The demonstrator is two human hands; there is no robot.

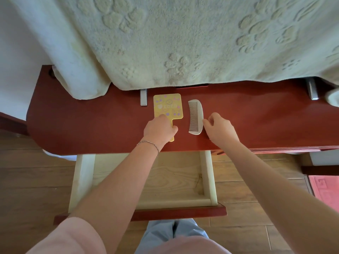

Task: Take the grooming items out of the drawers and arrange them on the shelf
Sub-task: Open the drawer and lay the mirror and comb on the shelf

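A yellow hand mirror [167, 105] with pastel stickers lies flat on the red shelf top [82, 121]. My left hand [159, 130] covers its handle, with the fingers curled round it; the handle's end shows below the hand. A white comb [196, 116] lies just right of the mirror, teeth facing left. My right hand [219, 128] sits at the comb's right edge, thumb and curled fingers pinching its spine. Below the shelf a drawer [208, 173] stands pulled out, and its wooden bottom shows no items.
A pale green towel [183, 39] with a paw-print pattern hangs over the back of the shelf. Two metal brackets [143, 97] stand under its edge. The drawer's red front [179, 213] juts toward my legs. A pink mat [324, 189] lies on the wooden floor at right.
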